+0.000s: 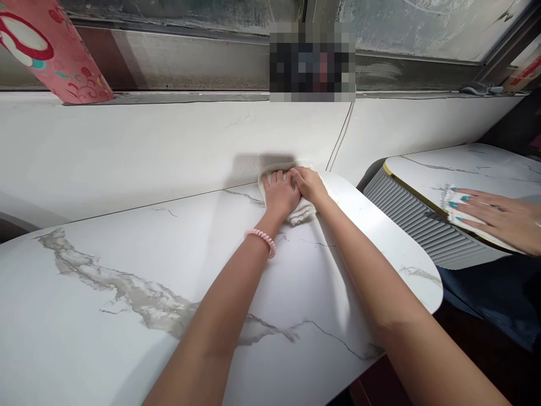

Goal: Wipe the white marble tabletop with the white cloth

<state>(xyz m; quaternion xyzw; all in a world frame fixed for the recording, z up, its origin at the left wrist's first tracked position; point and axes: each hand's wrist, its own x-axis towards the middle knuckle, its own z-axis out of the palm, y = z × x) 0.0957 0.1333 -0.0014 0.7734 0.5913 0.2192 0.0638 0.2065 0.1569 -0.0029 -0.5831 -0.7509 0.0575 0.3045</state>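
A cream-coloured, fluffy cloth [302,213] lies bunched at the back edge of a white marble-patterned table [236,248], against the wall. My left hand [280,194], with a pink coiled band on its wrist, presses down on the cloth, its fingers bent over it. Beside it, my right hand [310,183] is closed on the cloth's right part, and its fingers touch my left hand. Both hands hide much of the cloth.
A pink patterned box [63,56] stands on the window sill at the left. Thin cords [341,135] run down the wall. At the right, another person's hand [499,217] presses a white cloth on a second table [486,169] with ribbed sides.
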